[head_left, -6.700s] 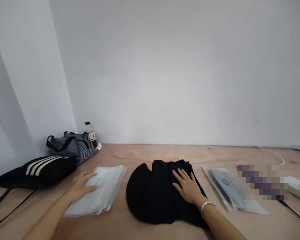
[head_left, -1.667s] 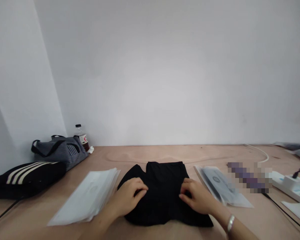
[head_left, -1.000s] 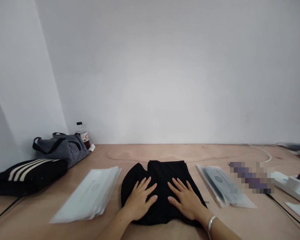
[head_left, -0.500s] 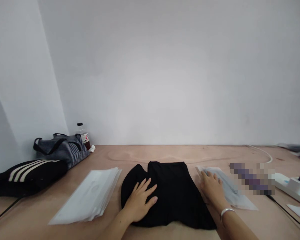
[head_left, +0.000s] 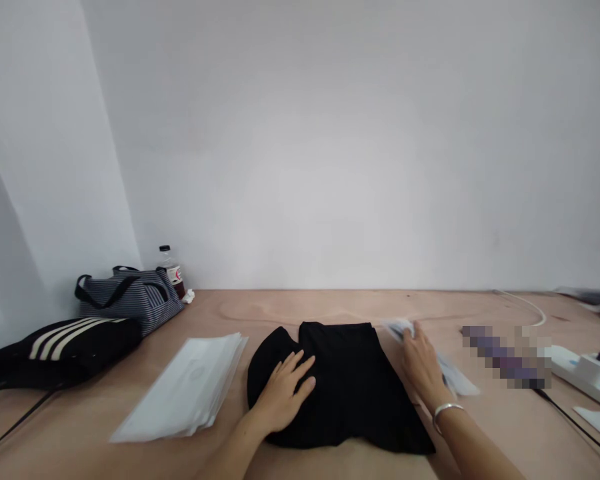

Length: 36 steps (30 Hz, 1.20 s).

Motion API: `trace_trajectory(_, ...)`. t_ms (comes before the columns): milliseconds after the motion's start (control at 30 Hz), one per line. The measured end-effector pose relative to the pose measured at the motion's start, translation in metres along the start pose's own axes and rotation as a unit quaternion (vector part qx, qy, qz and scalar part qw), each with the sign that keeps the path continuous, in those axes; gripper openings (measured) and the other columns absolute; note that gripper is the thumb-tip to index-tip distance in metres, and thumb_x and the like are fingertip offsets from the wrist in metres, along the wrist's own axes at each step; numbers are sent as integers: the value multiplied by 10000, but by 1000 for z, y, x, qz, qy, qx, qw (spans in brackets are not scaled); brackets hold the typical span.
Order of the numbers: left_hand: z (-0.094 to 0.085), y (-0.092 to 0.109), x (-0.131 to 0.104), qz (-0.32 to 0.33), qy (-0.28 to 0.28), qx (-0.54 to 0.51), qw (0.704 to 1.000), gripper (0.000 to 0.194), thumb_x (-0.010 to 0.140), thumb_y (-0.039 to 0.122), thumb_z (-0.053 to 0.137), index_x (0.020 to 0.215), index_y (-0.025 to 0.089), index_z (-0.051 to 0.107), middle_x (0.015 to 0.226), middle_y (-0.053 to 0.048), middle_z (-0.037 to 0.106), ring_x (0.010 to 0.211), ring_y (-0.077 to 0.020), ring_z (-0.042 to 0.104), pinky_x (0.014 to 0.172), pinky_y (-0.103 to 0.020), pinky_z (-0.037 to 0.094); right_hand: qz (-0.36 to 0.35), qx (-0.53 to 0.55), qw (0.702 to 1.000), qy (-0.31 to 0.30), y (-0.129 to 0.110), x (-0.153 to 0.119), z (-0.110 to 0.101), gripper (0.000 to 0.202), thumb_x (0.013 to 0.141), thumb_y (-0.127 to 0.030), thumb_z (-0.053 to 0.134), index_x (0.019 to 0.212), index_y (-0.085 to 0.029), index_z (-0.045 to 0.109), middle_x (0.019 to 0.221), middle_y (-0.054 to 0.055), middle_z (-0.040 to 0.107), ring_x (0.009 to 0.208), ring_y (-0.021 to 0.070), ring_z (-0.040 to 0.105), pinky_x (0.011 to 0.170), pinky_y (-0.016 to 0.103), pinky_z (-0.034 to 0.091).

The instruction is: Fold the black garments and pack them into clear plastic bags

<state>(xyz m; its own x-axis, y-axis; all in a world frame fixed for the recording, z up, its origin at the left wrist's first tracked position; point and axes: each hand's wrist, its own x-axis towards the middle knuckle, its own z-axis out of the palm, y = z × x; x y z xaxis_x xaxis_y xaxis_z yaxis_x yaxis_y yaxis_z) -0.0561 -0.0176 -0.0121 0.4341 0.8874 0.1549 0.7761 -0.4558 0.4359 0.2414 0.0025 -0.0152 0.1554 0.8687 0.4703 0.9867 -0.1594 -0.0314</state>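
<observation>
A black cloth garment (head_left: 353, 387) lies flat on the wooden table, with a rounded part at its left side. My left hand (head_left: 285, 393) rests on that rounded part, fingers spread and palm down. Just right of the garment, my right hand (head_left: 421, 363) has its fingers closed on a translucent plastic bag (head_left: 457, 379). The bag is blurred by motion and partly hidden behind the hand; something dark shows inside it. To the left of the garment lies a stack of several similar plastic bags (head_left: 185, 387).
A striped bag (head_left: 130, 297), a bottle (head_left: 174, 273) and a crumpled tissue (head_left: 189, 296) stand at the back left. In front is a black bag with white stripes (head_left: 75, 350). At right are a power strip (head_left: 573, 370), a pixelated item (head_left: 505, 357) and cables.
My right hand has closed on the plastic bag and moved it left, its far end now tilted up near the garment. My left hand stays on the garment. The view has shifted slightly.
</observation>
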Motion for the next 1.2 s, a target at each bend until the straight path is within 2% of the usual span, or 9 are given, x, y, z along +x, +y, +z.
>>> trace_trajectory(100,-13,-2,1,-3,100,-77,992,440,898,433,242,1279,256,373,1351,-13,357,1255,-187,260,1028,-380,223,-146,175,972,52,-27,2,-15,500,684,15,287,1123,-125,481,1311,156,318,1088,221,447,914,360,357)
trace_trajectory(233,-38,-6,-4,21,223,-112,968,436,906,378,209,1240,203,426,1292,-29,433,1208,-179,340,1016,-344,269,-325,342,881,23,-72,-6,-33,454,664,14,283,997,-186,517,1270,95,382,1118,167,416,930,328,347)
trace_trajectory(333,-49,-4,-9,56,207,-91,972,411,899,368,248,1224,215,450,1282,-28,446,1193,-193,360,1004,-349,292,-388,395,832,-36,-99,-16,-36,389,664,9,300,942,-181,496,1224,89,419,1092,142,434,907,291,365)
trace_trajectory(433,-45,5,-13,96,103,-29,990,401,878,384,336,1252,265,416,1337,1,379,1239,-211,286,1035,-383,224,-413,402,811,-99,-113,-26,-31,285,706,-37,348,913,-179,482,1227,82,414,1048,138,469,860,254,395)
trace_trajectory(600,-22,11,-14,99,-59,57,992,578,849,529,342,1347,285,181,1415,-22,184,1289,-250,121,1033,-482,124,-318,326,882,-122,-106,-34,-15,348,743,-124,408,1086,-140,459,1249,128,424,1163,206,370,958,367,299)
trace_trajectory(700,-17,10,-15,95,-91,88,987,617,828,588,317,1347,287,172,1422,-46,126,1290,-267,79,1022,-502,112,-197,204,943,-174,-90,-38,-6,518,814,-333,398,1280,-114,339,1347,156,311,1255,292,196,985,526,146)
trace_trajectory(800,-19,11,-15,88,-109,108,984,649,815,603,326,1350,276,160,1422,-66,104,1290,-269,68,1020,-498,116,-135,132,955,-228,-79,-42,0,628,840,-535,260,1317,-129,311,1373,140,257,1260,322,158,980,544,99)
trace_trajectory(1033,-31,21,-9,75,-149,99,981,683,806,590,361,1355,233,167,1418,-83,124,1292,-245,83,1029,-463,112,-139,128,960,-204,-79,-35,-4,490,873,-445,264,1242,-173,435,1308,129,388,1207,333,288,936,549,184)
trace_trajectory(1200,-22,33,16,12,-84,105,991,542,896,423,202,1344,119,224,1404,-105,198,1292,-204,124,1039,-432,112,-260,144,950,-99,-99,-12,-13,295,850,-203,361,1075,-251,546,999,52,600,950,194,511,892,416,261)
